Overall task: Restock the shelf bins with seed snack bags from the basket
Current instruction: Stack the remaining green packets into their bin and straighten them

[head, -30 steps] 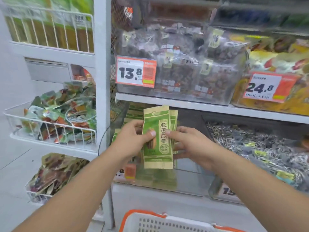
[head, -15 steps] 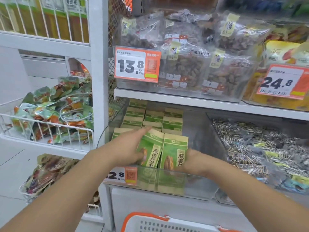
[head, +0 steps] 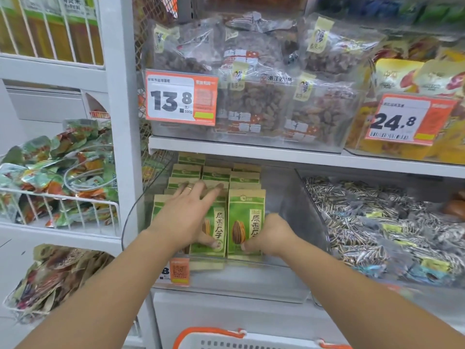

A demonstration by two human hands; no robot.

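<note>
Green and tan seed snack bags stand in rows inside a clear plastic shelf bin [head: 289, 205]. My left hand [head: 186, 215] lies flat with straight fingers over the tops of the front left bags, its thumb on a front bag [head: 216, 222]. My right hand [head: 270, 235] grips the right edge of the front right bag [head: 242, 222], thumb on its face, fingers behind it. The white basket with orange rim [head: 226, 340] shows at the bottom edge; its inside is hidden.
A bin of striped seed packets [head: 377, 222] sits to the right. Above hang clear bags of dried fruit [head: 251, 96] with price tags 13.8 and 24.8. White wire baskets of colourful snack packs [head: 57, 172] flank the left upright post.
The bags I held up in both hands have gone down into the bin's front row. My left hand has flattened over the bags and the right has slid to the right bag's edge.
</note>
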